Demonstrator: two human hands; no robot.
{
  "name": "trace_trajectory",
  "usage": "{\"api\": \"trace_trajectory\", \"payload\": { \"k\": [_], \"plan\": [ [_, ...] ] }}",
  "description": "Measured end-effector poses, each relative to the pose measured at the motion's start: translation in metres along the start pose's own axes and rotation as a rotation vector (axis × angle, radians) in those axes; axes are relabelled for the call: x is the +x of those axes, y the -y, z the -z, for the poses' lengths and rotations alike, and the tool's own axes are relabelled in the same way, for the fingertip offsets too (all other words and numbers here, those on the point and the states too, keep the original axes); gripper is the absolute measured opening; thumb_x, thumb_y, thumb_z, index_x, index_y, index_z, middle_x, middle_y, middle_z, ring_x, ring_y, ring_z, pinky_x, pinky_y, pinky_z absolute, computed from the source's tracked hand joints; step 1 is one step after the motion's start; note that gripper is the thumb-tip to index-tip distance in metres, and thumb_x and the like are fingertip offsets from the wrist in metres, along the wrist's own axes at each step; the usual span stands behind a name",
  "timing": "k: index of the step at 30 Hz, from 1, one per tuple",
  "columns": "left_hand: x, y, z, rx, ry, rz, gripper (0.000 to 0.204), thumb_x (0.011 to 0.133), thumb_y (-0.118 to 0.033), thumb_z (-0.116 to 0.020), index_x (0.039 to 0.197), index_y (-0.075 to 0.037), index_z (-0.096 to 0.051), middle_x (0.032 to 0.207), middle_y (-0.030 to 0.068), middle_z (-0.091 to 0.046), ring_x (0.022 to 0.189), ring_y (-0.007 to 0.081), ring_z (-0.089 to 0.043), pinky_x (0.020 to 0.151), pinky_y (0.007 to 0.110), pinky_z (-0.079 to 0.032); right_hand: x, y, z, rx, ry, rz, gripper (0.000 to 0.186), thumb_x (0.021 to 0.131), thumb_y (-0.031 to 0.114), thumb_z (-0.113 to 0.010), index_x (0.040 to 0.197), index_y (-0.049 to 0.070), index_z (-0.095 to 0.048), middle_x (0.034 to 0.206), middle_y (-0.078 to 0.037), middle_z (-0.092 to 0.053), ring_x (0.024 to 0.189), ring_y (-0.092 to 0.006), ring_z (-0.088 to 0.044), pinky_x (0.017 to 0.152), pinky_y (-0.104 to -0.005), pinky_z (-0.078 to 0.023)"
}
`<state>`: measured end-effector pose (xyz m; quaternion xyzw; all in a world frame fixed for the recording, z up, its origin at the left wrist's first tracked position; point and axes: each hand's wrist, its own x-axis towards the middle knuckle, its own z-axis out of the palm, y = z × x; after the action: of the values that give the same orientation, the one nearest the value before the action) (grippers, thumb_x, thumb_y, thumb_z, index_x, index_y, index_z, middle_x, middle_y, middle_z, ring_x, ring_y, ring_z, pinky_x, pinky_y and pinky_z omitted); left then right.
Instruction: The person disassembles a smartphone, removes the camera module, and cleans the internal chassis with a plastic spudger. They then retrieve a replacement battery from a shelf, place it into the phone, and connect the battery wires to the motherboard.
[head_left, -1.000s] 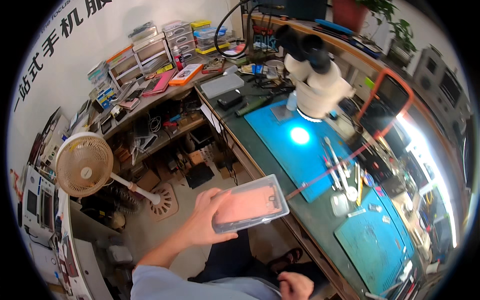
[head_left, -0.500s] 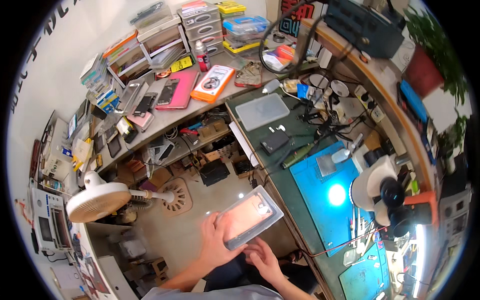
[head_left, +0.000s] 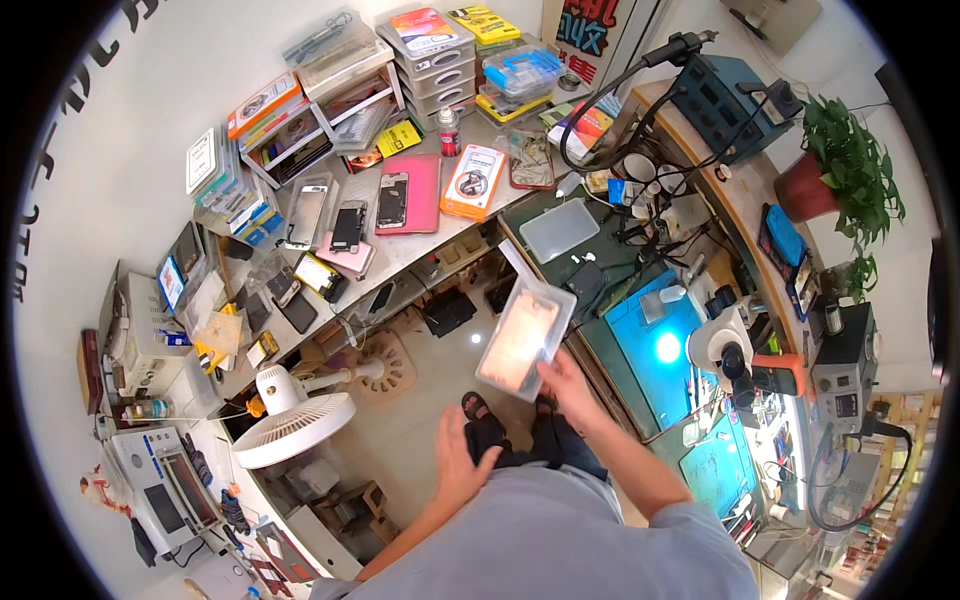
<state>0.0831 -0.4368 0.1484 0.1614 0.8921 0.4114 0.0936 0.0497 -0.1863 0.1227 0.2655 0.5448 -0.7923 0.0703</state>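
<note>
My right hand (head_left: 565,385) grips the lower right corner of a clear plastic box (head_left: 495,352) held in front of my body, with a pale pink phone-shaped item (head_left: 524,338) visible inside. Lower and further left, my left hand (head_left: 465,460) is empty, its fingers apart beside my dark trousers. The workbench (head_left: 625,402) lies to the right of the box, with a blue mat (head_left: 644,365) and a lit white microscope (head_left: 708,345) on it.
The back counter (head_left: 420,255) carries phones, an orange box (head_left: 473,180) and stacked drawers (head_left: 435,75). A white fan (head_left: 295,430) stands at left. A plant (head_left: 855,180), soldering station (head_left: 730,105) and translucent lid (head_left: 558,228) are at right. Floor (head_left: 400,490) shows around my feet.
The box has passed from my left hand to my right and moved up; my left hand has let go and dropped leftward. The view has shifted, showing more of my body.
</note>
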Motion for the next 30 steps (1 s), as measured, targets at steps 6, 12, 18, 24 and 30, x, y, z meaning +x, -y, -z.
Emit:
{"api": "trace_trajectory", "payload": {
  "k": [6,12,18,24,30],
  "plan": [
    [-0.032,0.080,0.023,0.041,0.171,0.364,0.071,0.091,-0.027,-0.071,0.147,0.000,-0.038,0.127,0.0246,-0.059,0.119,0.0393,-0.056,0.099,0.044,-0.045,0.125,0.056,-0.020,-0.042,0.015,0.087,0.049,0.104,0.022,-0.054,0.148,0.008,-0.039,0.119,-0.005,-0.065,0.099,-0.0138,-0.065,0.078,-0.0316,-0.056],
    [-0.038,0.136,0.017,-0.295,0.064,0.807,0.047,0.102,-0.038,-0.055,0.126,0.001,-0.060,0.106,0.0203,-0.069,0.097,0.0290,-0.065,0.086,0.039,-0.049,0.266,0.087,-0.040,-0.187,-0.014,0.119,0.041,0.104,0.023,-0.052,0.142,0.008,-0.045,0.112,-0.006,-0.066,0.094,-0.0151,-0.066,0.075,-0.0330,-0.056],
    [0.003,0.120,0.024,-0.479,-0.200,0.930,0.051,0.104,-0.043,-0.050,0.122,0.003,-0.063,0.095,0.0177,-0.070,0.086,0.0272,-0.065,0.078,0.037,-0.051,0.357,0.093,-0.040,-0.477,-0.108,0.239,0.045,0.098,0.026,-0.062,0.133,-0.001,-0.054,0.095,-0.005,-0.067,0.083,-0.0123,-0.064,0.070,-0.0274,-0.052],
    [0.022,0.126,0.004,-0.255,-0.242,0.980,0.043,0.102,-0.037,-0.054,0.120,0.000,-0.066,0.102,0.0191,-0.072,0.093,0.0268,-0.069,0.083,0.037,-0.052,0.348,0.093,-0.050,-0.820,-0.313,0.415,0.064,0.086,0.036,-0.074,0.132,-0.005,-0.056,0.094,-0.015,-0.067,0.085,-0.0274,-0.066,0.079,-0.0398,-0.053],
    [0.097,0.096,0.032,-0.186,-0.176,0.927,0.038,0.100,-0.033,-0.056,0.118,-0.001,-0.068,0.103,0.0193,-0.072,0.096,0.0289,-0.069,0.085,0.037,-0.052,0.330,0.095,-0.048,-0.811,-0.223,0.336,0.055,0.090,0.035,-0.071,0.126,-0.005,-0.057,0.081,-0.012,-0.070,0.071,-0.0268,-0.067,0.069,-0.0396,-0.053]
  ]
}}
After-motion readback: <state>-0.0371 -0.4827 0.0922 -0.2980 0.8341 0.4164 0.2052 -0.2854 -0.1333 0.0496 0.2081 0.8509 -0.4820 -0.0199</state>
